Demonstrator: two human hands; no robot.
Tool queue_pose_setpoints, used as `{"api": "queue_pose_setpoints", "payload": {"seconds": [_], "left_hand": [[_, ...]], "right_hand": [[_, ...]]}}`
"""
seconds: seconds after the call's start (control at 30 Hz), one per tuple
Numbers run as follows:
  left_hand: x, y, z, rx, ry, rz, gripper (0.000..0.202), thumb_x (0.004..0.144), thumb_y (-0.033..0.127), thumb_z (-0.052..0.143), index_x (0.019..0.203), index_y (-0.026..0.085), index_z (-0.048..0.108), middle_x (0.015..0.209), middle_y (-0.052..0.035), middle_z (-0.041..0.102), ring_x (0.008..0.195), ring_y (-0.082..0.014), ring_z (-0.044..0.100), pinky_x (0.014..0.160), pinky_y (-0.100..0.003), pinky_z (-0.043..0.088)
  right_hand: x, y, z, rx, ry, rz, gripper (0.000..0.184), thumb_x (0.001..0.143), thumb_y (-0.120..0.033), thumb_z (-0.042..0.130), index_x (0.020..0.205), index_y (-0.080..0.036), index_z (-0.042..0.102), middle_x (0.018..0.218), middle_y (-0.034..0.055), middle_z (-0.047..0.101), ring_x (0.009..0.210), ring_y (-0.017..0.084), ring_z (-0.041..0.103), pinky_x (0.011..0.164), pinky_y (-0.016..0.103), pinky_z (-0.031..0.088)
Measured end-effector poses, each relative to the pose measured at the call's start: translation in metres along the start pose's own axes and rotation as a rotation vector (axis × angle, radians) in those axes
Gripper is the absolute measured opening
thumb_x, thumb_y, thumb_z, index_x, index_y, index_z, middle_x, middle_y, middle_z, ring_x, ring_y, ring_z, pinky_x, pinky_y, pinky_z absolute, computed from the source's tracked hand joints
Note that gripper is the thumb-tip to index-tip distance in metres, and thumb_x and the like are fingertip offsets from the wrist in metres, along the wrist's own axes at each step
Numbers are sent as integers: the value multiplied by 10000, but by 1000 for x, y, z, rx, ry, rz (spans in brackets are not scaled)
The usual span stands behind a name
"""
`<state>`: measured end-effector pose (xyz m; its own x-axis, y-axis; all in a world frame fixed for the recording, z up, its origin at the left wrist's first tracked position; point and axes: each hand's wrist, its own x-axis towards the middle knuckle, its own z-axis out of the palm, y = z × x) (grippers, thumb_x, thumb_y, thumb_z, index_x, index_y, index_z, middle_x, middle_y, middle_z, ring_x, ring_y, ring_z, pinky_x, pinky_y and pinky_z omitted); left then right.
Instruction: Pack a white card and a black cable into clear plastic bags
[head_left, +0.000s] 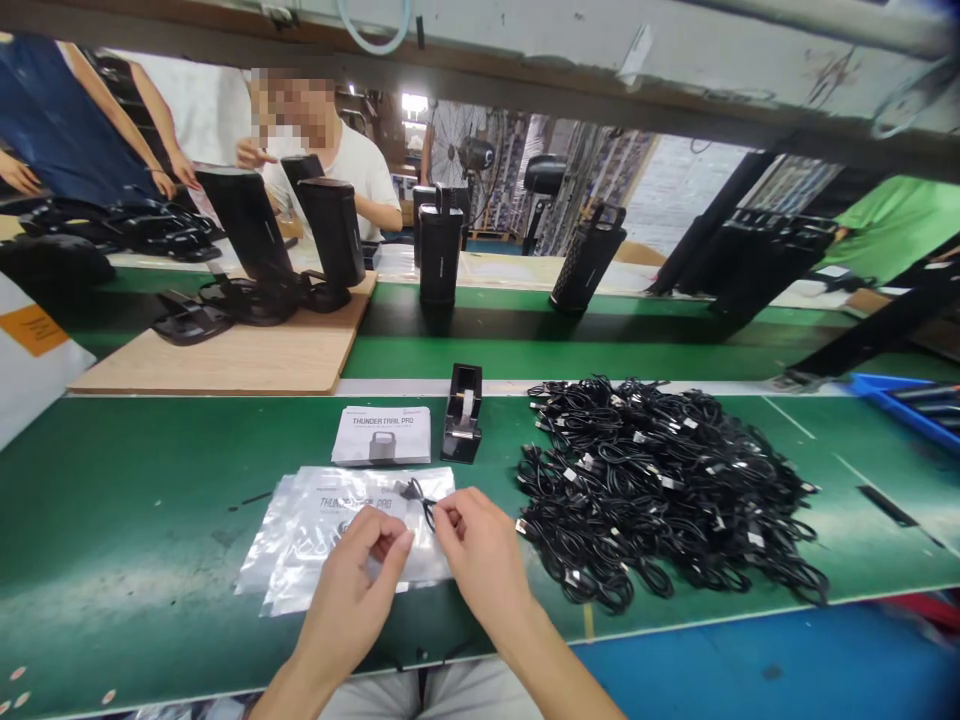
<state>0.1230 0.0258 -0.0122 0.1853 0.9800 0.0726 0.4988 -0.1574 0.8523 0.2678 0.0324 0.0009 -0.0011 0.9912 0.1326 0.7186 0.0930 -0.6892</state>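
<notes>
Both my hands meet over a stack of clear plastic bags (300,530) on the green table. My left hand (360,580) pinches the top bag, which has a printed manual inside. My right hand (480,550) is closed on a small coiled black cable (420,497) at the bag's edge. A stack of "Thunder Trail Pro" manuals (382,435) lies just beyond the bags. To the right spreads a big heap of coiled black cables (660,480).
A black tape dispenser (463,412) stands beside the manuals. Black speakers (439,250) stand on the belt behind, some on a wooden board (240,360). People work across the line at the back left. A blue tray (907,400) sits far right.
</notes>
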Motion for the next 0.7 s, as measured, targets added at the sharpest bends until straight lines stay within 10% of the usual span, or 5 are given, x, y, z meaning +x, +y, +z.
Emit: {"api": "queue_pose_setpoints", "payload": {"seconds": [0.27,0.43,0.6,0.7], "left_hand": [[8,4,-11,-32,146,-7,174,831,332,459,725,207,517,700,21,487,641,-136,466,613,-246,387],[18,15,-43,-256,202,-62,203,797,377,512,703,198,516,642,42,475,603,-111,460,574,-212,386],[25,11,-74,-412,387,-110,267,777,465,524,845,209,554,803,17,575,795,-139,545,710,-215,423],[26,3,-80,-570,281,-170,411,786,542,461,1019,210,525,1033,-44,599,997,-191,535,837,-280,418]], "right_hand": [[6,-8,8,464,-523,140,508,884,-460,288,641,-145,603,319,-78,340,273,69,323,335,178,245],[30,-41,-18,330,-538,-226,172,783,-300,562,786,-202,703,656,-37,644,572,88,515,500,169,326],[70,-92,-52,225,-574,-460,199,791,-298,554,737,-178,704,678,-23,658,610,93,537,543,178,354],[79,-111,-68,202,-627,-512,227,795,-317,547,715,-164,695,595,-39,610,525,73,486,475,170,330]]}}
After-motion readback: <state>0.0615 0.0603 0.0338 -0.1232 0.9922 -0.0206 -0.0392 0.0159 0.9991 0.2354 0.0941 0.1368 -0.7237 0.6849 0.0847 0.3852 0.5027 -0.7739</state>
